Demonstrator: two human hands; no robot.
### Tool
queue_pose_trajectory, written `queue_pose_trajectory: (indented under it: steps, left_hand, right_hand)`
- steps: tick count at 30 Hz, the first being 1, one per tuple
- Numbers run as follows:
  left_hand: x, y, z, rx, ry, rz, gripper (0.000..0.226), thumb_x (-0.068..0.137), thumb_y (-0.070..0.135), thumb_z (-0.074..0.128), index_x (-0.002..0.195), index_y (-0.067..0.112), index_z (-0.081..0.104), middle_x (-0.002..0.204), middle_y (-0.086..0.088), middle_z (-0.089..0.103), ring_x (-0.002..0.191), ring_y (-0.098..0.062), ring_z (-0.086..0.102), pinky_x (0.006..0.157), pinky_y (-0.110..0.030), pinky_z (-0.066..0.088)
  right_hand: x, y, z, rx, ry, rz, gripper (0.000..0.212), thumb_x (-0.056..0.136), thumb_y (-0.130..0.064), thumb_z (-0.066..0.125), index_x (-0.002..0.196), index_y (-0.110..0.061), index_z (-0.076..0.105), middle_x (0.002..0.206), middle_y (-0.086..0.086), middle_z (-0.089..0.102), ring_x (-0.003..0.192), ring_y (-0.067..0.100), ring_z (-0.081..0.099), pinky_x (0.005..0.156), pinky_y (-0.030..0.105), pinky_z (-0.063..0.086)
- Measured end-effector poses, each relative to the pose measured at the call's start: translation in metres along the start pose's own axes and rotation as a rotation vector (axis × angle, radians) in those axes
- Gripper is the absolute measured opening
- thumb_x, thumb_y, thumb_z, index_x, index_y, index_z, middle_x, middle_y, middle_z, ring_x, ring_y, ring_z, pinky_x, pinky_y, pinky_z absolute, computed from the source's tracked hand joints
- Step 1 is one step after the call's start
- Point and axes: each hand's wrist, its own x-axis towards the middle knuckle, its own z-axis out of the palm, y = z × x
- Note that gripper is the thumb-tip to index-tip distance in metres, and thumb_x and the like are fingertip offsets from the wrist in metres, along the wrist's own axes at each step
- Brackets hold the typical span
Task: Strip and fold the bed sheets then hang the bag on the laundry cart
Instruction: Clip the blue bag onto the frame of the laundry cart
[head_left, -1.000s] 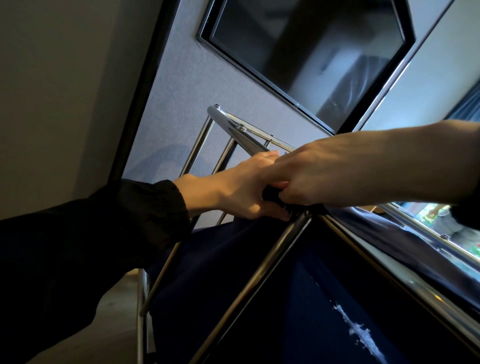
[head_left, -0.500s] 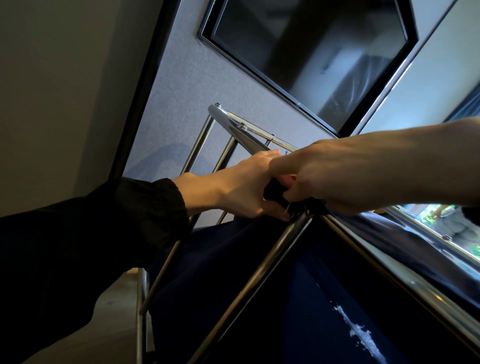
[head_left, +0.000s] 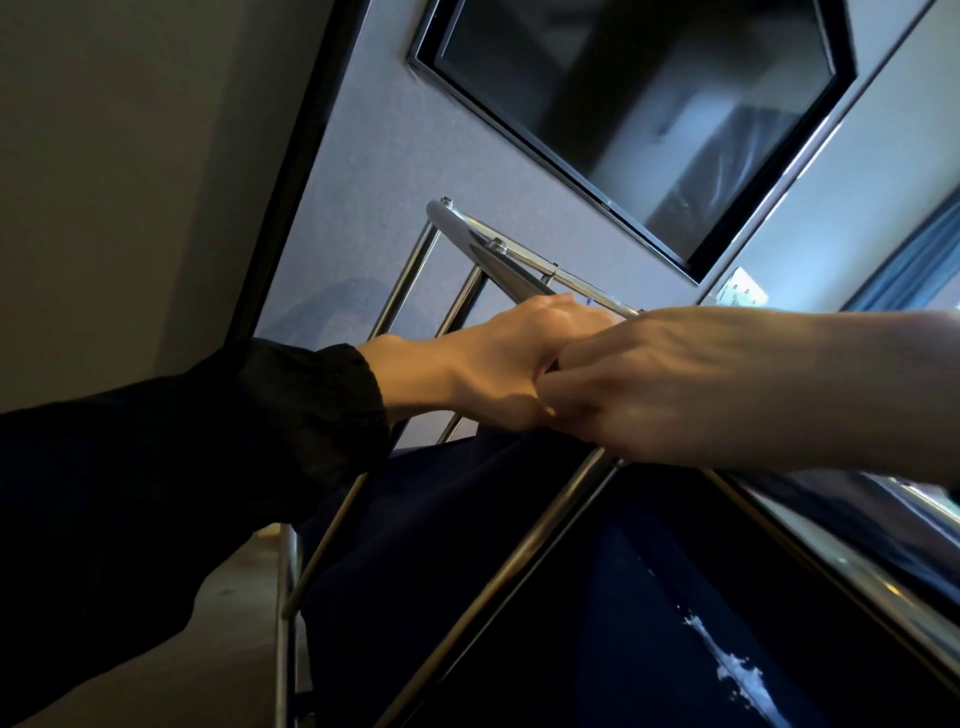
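The laundry cart's chrome frame (head_left: 524, 558) fills the lower half of the tilted view. The dark navy bag (head_left: 649, 623) hangs inside it, with a white scuffed patch low on its right side. My left hand (head_left: 493, 369), in a black sleeve, reaches from the left to the frame's near top corner with its fingers curled. My right hand (head_left: 654, 384) comes in from the right and presses against the left, fingers curled over the same corner. Both hands grip the bag's top edge there. The strap itself is hidden beneath them.
A grey wall panel (head_left: 374, 182) stands right behind the cart, with a dark framed screen (head_left: 649, 104) mounted above. Blue curtains and a bright window (head_left: 924, 260) show at the right edge. A beige wall lies to the left and pale floor (head_left: 234, 623) below.
My right hand has slid left and closed tight against my left hand, covering the black strap that showed between them. The cart and bag have not shifted.
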Motion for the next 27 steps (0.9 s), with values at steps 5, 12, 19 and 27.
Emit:
queue_pose_trajectory:
  steps: [5, 12, 19, 27]
  left_hand:
    - [-0.004, -0.011, 0.004, -0.070, -0.011, -0.095, 0.028, 0.074, 0.020, 0.075, 0.091, 0.001, 0.063, 0.094, -0.003, 0.055, 0.091, -0.007, 0.050, 0.084, -0.011, 0.039]
    - [-0.005, -0.006, 0.000, -0.154, -0.044, -0.096, 0.039, 0.071, 0.006, 0.080, 0.078, 0.030, 0.049, 0.075, 0.029, 0.047, 0.082, 0.024, 0.047, 0.068, 0.002, 0.034]
    - [-0.003, -0.001, -0.003, -0.196, -0.087, -0.100, 0.052, 0.075, 0.012, 0.078, 0.080, 0.050, 0.043, 0.091, 0.045, 0.050, 0.086, 0.020, 0.048, 0.076, -0.002, 0.033]
    - [-0.008, -0.002, -0.003, -0.185, -0.018, -0.107, 0.029, 0.070, 0.006, 0.082, 0.080, 0.021, 0.059, 0.081, 0.028, 0.047, 0.085, 0.024, 0.049, 0.072, 0.003, 0.035]
  right_hand:
    - [-0.014, 0.011, -0.012, 0.109, -0.012, 0.078, 0.015, 0.071, -0.012, 0.069, 0.080, -0.021, 0.062, 0.090, -0.003, 0.045, 0.078, 0.010, 0.046, 0.056, 0.016, 0.033]
    - [-0.018, 0.024, -0.012, 0.360, 0.049, 0.247, 0.022, 0.075, -0.005, 0.069, 0.073, -0.022, 0.055, 0.081, -0.008, 0.047, 0.065, 0.006, 0.044, 0.051, 0.027, 0.046]
    - [-0.019, 0.028, -0.012, 0.432, 0.086, 0.211, 0.018, 0.085, -0.022, 0.067, 0.079, -0.028, 0.051, 0.086, -0.009, 0.050, 0.073, 0.005, 0.047, 0.063, 0.024, 0.045]
    - [-0.017, 0.029, -0.014, 0.393, 0.050, 0.171, 0.019, 0.077, -0.007, 0.074, 0.087, -0.024, 0.075, 0.085, -0.010, 0.049, 0.079, 0.004, 0.046, 0.064, 0.011, 0.036]
